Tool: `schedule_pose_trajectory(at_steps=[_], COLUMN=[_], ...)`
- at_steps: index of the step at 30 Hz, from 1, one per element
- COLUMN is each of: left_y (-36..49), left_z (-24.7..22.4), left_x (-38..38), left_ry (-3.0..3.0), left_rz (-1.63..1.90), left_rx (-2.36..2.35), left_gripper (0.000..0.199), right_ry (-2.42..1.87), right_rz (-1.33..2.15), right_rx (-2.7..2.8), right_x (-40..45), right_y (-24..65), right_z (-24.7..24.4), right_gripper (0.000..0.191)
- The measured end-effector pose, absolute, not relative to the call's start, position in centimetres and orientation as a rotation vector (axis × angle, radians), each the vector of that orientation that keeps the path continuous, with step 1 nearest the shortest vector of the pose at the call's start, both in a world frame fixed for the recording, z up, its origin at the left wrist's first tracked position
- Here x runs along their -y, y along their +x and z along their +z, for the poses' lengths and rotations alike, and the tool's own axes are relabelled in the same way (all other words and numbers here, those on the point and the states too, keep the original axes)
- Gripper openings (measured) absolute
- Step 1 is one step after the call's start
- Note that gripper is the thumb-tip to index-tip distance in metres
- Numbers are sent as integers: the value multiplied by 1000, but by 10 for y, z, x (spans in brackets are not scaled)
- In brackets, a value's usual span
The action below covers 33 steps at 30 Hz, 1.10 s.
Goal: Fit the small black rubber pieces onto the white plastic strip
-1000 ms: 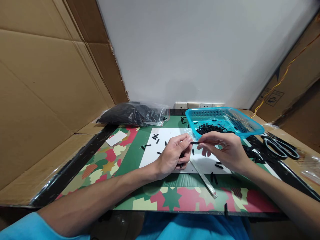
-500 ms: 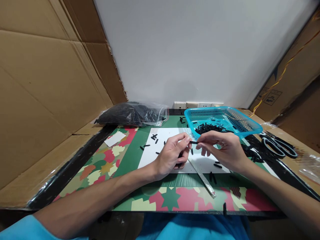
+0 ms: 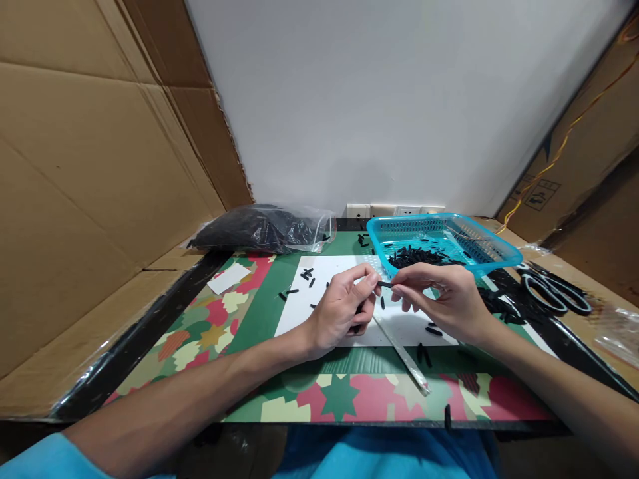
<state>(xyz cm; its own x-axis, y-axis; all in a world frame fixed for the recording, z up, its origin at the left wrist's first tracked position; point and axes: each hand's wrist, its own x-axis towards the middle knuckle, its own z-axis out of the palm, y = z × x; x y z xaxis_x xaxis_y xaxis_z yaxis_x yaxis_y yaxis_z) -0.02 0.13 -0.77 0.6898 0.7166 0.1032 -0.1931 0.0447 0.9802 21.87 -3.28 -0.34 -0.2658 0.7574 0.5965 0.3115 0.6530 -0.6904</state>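
A small black strip (image 3: 385, 285) spans the gap between my two hands above a white sheet (image 3: 292, 319). My left hand (image 3: 347, 303) pinches its left end between thumb and forefinger, the other fingers curled under. The right end is between the thumb and fingertips of my right hand (image 3: 442, 296). Several similar black pieces lie scattered on the sheet and the green mat. Behind my right hand stands a blue basket (image 3: 499, 256) holding a pile of black pieces (image 3: 419, 256). A thin whitish stick (image 3: 403, 352) lies slanted below my hands.
At the back left lies a clear bag (image 3: 264, 226) of black material. Scissors (image 3: 554, 291) rest on the right, near more black pieces (image 3: 502, 306). A small white paper (image 3: 228, 278) lies on the patterned left side. Cardboard (image 3: 90, 166) walls the left; sockets (image 3: 382, 211) line the back wall.
The black strip between my fingertips looks slightly turned. Both hands keep nearly the same place and grip; the whole view has shifted slightly.
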Motion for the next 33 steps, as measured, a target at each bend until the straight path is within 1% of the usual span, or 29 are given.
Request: schedule_pose_trajectory(at_steps=[5, 11, 33], left_y=[0, 0, -1], left_z=[-7, -5, -4], left_x=[-1, 1, 3], left_ry=[1377, 1365, 1380], left_rz=[732, 725, 717], left_rx=[-485, -502, -535], left_gripper=[37, 40, 41], right_ry=[-864, -890, -883], right_rz=[526, 505, 525], right_rx=[1858, 1886, 1895], right_x=[34, 35, 37], right_y=[219, 218, 219], right_z=[-3, 0, 1], right_gripper=[6, 11, 13])
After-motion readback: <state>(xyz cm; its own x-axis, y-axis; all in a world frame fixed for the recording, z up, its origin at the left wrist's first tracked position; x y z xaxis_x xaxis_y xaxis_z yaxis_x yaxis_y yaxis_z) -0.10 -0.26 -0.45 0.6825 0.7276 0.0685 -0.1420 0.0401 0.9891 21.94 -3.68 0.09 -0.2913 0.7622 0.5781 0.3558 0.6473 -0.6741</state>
